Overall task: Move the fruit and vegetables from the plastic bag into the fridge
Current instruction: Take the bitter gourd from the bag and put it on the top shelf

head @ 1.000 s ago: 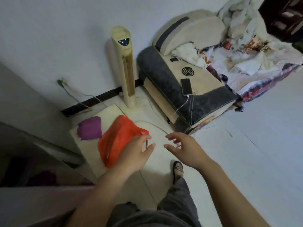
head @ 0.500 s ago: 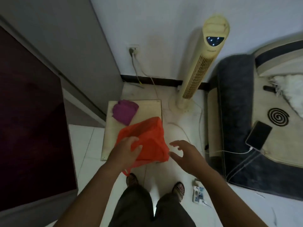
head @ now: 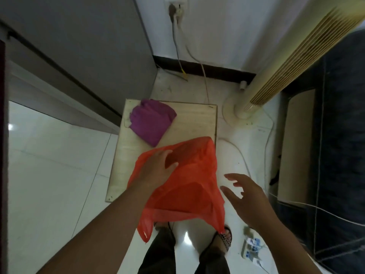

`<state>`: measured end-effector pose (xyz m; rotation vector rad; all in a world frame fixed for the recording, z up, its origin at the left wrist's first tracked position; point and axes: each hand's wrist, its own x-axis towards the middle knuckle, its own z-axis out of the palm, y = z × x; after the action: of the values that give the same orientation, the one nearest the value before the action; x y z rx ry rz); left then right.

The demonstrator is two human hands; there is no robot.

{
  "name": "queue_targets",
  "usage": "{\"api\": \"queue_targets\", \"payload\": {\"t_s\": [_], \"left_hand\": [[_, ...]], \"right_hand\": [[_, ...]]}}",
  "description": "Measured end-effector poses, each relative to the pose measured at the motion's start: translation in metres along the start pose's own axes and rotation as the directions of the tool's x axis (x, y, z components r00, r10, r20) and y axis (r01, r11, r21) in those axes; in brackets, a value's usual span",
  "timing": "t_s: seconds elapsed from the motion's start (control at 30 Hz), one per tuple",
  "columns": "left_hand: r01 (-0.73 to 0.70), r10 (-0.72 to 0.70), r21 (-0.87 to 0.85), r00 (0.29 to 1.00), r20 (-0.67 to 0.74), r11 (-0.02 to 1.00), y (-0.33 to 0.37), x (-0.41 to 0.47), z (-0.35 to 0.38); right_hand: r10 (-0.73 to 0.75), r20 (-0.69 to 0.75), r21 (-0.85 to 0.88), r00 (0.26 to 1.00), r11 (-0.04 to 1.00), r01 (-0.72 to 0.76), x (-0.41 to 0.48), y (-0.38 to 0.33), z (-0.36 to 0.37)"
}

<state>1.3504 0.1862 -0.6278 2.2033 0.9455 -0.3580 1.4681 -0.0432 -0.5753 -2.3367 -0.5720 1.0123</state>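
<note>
Head camera, looking straight down: the orange-red plastic bag (head: 189, 184) slumps half on a low wooden board (head: 194, 119) on the floor and half out over the person's feet, its loose handles trailing toward them. The left hand (head: 156, 171) lies on top of the bag, fingers curved over the film. Whether that grip pinches the plastic or only presses on it cannot be told from here. The right hand (head: 245, 196) hovers just beside the bag's right edge, fingers spread wide and holding nothing. A purple bag (head: 152, 121) sits further back on the board. A tower fan (head: 286, 66) stands to the right, and a tall grey cabinet (head: 79, 46) to the left may be the fridge, though no door is seen open.

The step looks like the very start: getting hold of the bag and finding its mouth. No fruit or vegetable is out yet, and the contents show only as dark shapes through the film. The next move probably calls for the right hand to take one handle while the left takes the other, parting the mouth so the produce can be reached.
</note>
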Motion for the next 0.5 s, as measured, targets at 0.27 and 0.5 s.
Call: {"api": "queue_targets", "payload": {"t_s": [0.27,0.5], "left_hand": [[0.044,-0.047,0.081,0.999,0.028,0.996,-0.015,0.021,0.012],[0.081,-0.077,-0.192,0.997,0.028,0.978,0.048,-0.029,-0.046]], "right_hand": [[0.05,0.0,0.009,0.999,0.999,-0.05,0.006,0.006,0.009],[-0.089,-0.11,0.068,0.99,0.993,0.097,-0.018,-0.054,-0.041]]}}
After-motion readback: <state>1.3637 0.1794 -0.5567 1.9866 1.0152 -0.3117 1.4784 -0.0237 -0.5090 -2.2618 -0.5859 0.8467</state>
